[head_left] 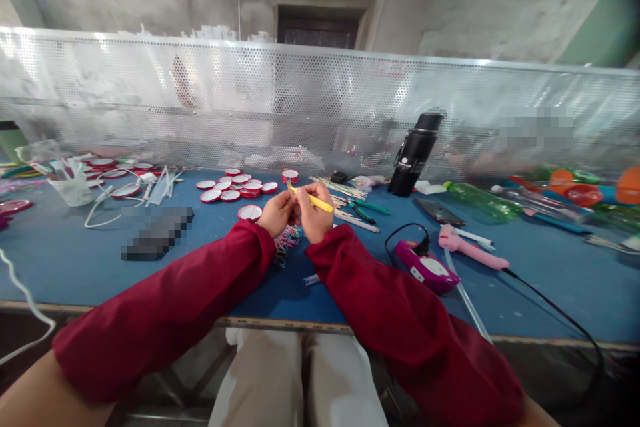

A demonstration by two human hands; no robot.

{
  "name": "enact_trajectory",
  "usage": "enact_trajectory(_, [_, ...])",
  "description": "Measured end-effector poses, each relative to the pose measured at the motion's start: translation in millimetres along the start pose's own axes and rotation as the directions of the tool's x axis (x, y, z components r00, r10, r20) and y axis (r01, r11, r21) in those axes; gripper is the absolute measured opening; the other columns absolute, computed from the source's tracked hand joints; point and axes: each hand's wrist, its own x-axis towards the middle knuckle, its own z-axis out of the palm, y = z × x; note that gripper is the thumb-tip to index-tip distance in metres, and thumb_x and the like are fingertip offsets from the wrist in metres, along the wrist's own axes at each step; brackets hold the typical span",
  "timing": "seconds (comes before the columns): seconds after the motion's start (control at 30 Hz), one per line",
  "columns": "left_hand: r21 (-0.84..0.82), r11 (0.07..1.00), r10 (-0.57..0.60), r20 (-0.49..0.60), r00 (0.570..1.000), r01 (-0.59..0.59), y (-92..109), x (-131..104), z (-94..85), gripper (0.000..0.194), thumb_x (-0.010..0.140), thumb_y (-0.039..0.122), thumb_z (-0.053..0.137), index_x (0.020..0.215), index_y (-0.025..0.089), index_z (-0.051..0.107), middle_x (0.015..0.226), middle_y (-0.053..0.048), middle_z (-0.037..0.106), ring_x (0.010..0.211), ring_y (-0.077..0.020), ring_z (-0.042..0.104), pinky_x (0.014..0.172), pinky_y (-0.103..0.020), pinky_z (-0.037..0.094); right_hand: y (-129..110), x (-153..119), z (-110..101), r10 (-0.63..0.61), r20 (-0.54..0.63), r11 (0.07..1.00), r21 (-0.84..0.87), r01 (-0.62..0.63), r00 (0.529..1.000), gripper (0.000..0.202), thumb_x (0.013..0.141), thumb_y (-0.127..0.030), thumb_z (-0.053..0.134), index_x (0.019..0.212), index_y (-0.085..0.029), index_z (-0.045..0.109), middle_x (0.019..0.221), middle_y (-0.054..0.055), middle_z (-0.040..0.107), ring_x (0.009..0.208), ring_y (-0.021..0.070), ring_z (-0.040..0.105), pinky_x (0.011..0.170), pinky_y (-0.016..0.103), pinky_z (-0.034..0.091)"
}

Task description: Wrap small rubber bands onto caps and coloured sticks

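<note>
My right hand (315,215) grips a yellow pen-shaped tool (321,203), its darker tip pointing up and left. Right beside it, my left hand (276,213) is closed, fingertips pinched together near that tip; what they hold is too small to make out. Below both hands lies a bunch of thin multicoloured strands (286,241). Just left of my left hand is a red-rimmed white disc (249,213), and beyond it spreads a group of similar discs (230,195). A small red-rimmed stack (290,176) stands behind my fingers.
Right of my hands are green-handled pliers (367,211), a black flask (416,155), a purple power box (427,268) and a pink glue gun (473,250) with a trailing cord. A phone (159,235) and a white cup (73,191) lie left. A perforated metal panel (320,100) backs the table.
</note>
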Motion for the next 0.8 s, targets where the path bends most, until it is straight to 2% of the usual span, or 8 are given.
enact_trajectory(0.17, [-0.013, 1.000, 0.004, -0.004, 1.000, -0.004, -1, 1, -1.6, 0.025, 0.088, 0.039, 0.057, 0.077, 0.017, 0.049, 0.056, 0.004, 0.053, 0.044, -0.0071, 0.050, 0.044, -0.019, 0.036, 1, 0, -1, -0.004, -0.015, 1.000, 0.018, 0.005, 1.000, 0.021, 0.085, -0.041, 0.057, 0.081, -0.022, 0.050, 0.069, -0.002, 0.059, 0.060, 0.0134, 0.055, 0.056, 0.027, 0.045])
enact_trajectory(0.37, [-0.034, 0.999, 0.010, -0.005, 1.000, -0.010, 4, -2, 0.9, 0.025, 0.086, 0.037, 0.059, 0.076, 0.017, 0.049, 0.053, 0.005, 0.049, 0.042, -0.0060, 0.044, 0.043, -0.019, 0.032, -7, -2, -1, -0.100, 0.019, 0.990, -0.094, 0.101, 0.995, 0.022, 0.085, -0.041, 0.057, 0.079, -0.021, 0.053, 0.071, 0.000, 0.060, 0.066, 0.0147, 0.056, 0.061, 0.028, 0.045])
enact_trajectory(0.63, [0.003, 1.000, -0.002, -0.019, 1.000, 0.002, 3, 0, 0.6, 0.026, 0.087, 0.038, 0.057, 0.076, 0.017, 0.048, 0.055, 0.004, 0.052, 0.044, -0.0073, 0.050, 0.044, -0.019, 0.036, -5, 0, -1, -0.054, -0.026, 0.998, -0.016, 0.054, 0.998, 0.021, 0.086, -0.040, 0.057, 0.080, -0.021, 0.051, 0.067, -0.002, 0.058, 0.058, 0.0133, 0.055, 0.054, 0.027, 0.045])
enact_trajectory(0.8, [0.000, 1.000, 0.017, -0.016, 1.000, -0.017, 3, -1, 0.8, 0.026, 0.087, 0.038, 0.058, 0.075, 0.017, 0.048, 0.053, 0.005, 0.049, 0.042, -0.0066, 0.047, 0.043, -0.019, 0.034, -8, -1, -1, -0.106, -0.005, 0.990, -0.093, 0.105, 0.994, 0.022, 0.085, -0.041, 0.059, 0.077, -0.021, 0.053, 0.069, -0.001, 0.059, 0.062, 0.0140, 0.056, 0.058, 0.028, 0.045])
